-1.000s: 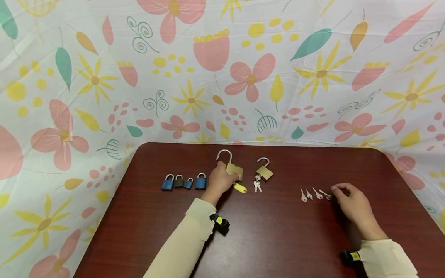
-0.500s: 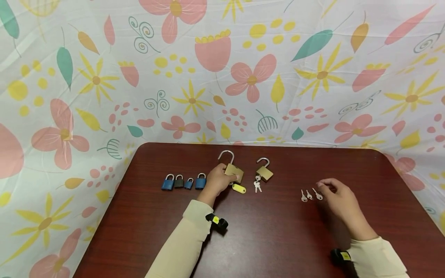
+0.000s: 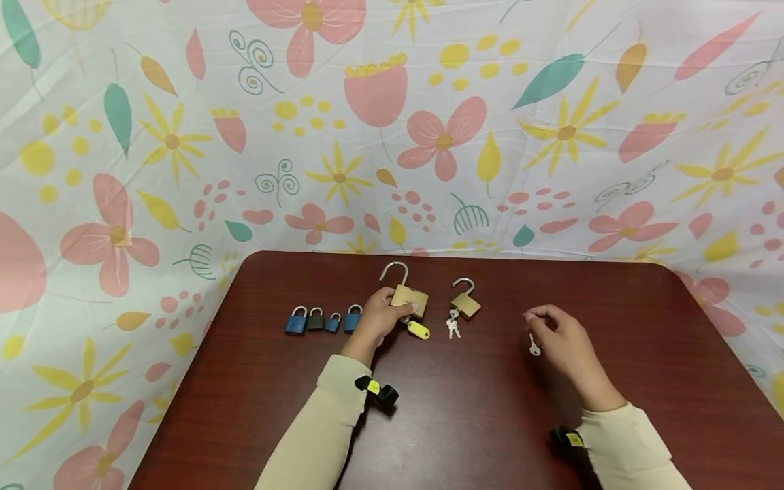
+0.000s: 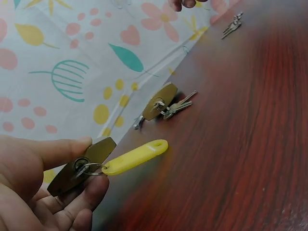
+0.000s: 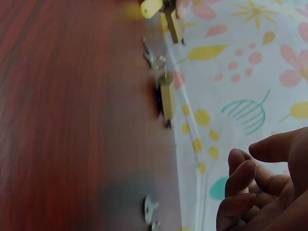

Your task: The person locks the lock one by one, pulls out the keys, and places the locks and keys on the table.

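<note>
**Left hand (image 3: 380,318) grips a large square brass padlock (image 3: 412,297)**

Nearest, above the glossy red-brown wood-grain table (image 3: 465,408), the right hand (image 3: 566,344) is loosely curled and empty, fingertips apart from thumb, close to a small silver key (image 3: 535,348). Farther on, the left hand pinches the padlock, shackle open, yellow plastic tag (image 3: 418,330) attached; it sits between a row of blue and black padlocks (image 3: 315,322) and a smaller brass padlock (image 3: 466,305).

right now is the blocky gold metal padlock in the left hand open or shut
Open: the gold metal padlock has its curved silver shackle raised, one end free.
</note>
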### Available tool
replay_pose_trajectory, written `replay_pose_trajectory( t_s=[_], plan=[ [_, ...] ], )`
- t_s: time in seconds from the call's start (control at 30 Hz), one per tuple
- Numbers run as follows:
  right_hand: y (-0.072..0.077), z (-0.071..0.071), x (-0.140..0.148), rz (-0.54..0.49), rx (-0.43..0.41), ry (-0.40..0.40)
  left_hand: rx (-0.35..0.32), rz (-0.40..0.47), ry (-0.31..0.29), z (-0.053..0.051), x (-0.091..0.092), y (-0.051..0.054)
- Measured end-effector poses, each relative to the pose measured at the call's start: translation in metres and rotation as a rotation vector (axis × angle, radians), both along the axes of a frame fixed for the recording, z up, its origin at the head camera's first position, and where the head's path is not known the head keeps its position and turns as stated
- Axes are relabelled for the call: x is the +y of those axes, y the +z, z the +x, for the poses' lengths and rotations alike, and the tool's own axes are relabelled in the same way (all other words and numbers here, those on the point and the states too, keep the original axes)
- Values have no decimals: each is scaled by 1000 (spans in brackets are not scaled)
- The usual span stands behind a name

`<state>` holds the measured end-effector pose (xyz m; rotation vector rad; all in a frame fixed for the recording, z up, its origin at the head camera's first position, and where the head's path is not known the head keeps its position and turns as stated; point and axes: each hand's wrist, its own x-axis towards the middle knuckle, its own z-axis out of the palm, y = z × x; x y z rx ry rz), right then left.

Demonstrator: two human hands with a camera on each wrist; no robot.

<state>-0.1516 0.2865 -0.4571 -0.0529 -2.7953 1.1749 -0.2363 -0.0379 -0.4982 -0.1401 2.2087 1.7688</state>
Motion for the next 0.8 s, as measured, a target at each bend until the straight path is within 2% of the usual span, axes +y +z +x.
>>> replay_pose_trajectory(
  t_s=[0.3,0.53,0.8],
  plan=[
    [8,-8,-29,-81,-19,17,8,38,13,0,-4,2],
    [7,-16,-47,-128,-17,50,11,108,13,5,-3,4],
    [8,-23,-63,-174,11,74,33,243,-3,7,7,8]
  ],
)
